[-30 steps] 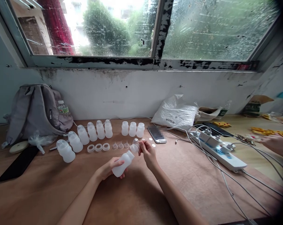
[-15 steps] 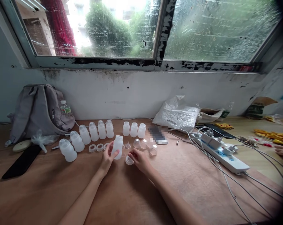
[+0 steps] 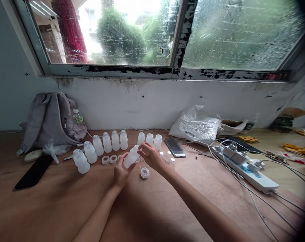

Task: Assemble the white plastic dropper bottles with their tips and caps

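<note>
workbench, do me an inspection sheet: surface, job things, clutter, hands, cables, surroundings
Surface: brown tabletop; no spill seen.
Job's things: a tilted held bottle; six capped bottles standing in a curved row; three open bottles behind; a ring lying in front.
Clutter: backpack, black pouch, phone, silver bag.
Hands: left hand grips the held bottle; right hand is at its upper end, contact unclear.
Cables: white cables sprawl around a power strip at right.
Surroundings: window with peeling frame; wall stained.
</note>
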Tool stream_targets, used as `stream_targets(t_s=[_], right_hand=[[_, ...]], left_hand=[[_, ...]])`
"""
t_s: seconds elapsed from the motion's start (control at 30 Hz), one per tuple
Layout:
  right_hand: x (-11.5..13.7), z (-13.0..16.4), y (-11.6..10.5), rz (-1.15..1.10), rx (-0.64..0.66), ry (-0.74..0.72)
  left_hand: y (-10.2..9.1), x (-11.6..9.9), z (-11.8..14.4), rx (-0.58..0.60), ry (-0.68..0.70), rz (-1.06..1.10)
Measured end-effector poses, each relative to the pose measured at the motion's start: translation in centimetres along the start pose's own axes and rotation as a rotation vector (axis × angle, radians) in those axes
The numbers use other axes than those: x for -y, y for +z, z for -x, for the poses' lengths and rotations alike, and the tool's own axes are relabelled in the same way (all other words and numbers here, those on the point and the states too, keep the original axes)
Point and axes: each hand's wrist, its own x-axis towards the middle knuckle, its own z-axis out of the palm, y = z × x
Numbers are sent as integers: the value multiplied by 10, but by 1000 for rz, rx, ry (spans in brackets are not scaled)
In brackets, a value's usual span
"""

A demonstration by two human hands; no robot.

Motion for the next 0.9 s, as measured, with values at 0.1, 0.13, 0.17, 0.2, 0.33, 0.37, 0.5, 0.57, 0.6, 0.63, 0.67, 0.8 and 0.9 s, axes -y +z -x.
stream_targets(t_s=[0.1,0.13,0.17,0.2,0.33,0.37,0.5,0.57,0.6,0.63,0.67,0.8,0.9], right_hand=[[-3,-24,-4,95,-17,-85],[-5,-32,-4,142,-28,-104],[-8,-40,-3,203,-39,-112],[-12,-48,-1,277,-38,-112],[-25,-69,15,577,46,-97],[-29,-72,21,628,73,-93],[-43,-79,43,725,132,-57],[-49,-82,51,732,133,-43],[-52,-84,54,735,135,-38],[-54,-85,55,737,137,-35],[-56,-86,57,738,141,-33],[-61,-89,59,732,155,-37],[-61,-90,60,719,160,-38]], left_hand=[[-4,3,-5,-128,36,-45],[-5,5,-6,-154,48,-62],[-6,8,-7,-172,58,-79],[-7,10,-8,-181,65,-95],[-8,17,-8,-179,102,-145],[-8,19,-8,-175,118,-158],[-6,21,-8,-153,186,-196],[-5,23,-9,-141,204,-211],[-5,24,-9,-137,209,-219],[-5,25,-9,-135,211,-227],[-5,26,-10,-131,214,-233],[-5,29,-10,-104,214,-237],[-5,30,-10,-75,214,-235]])
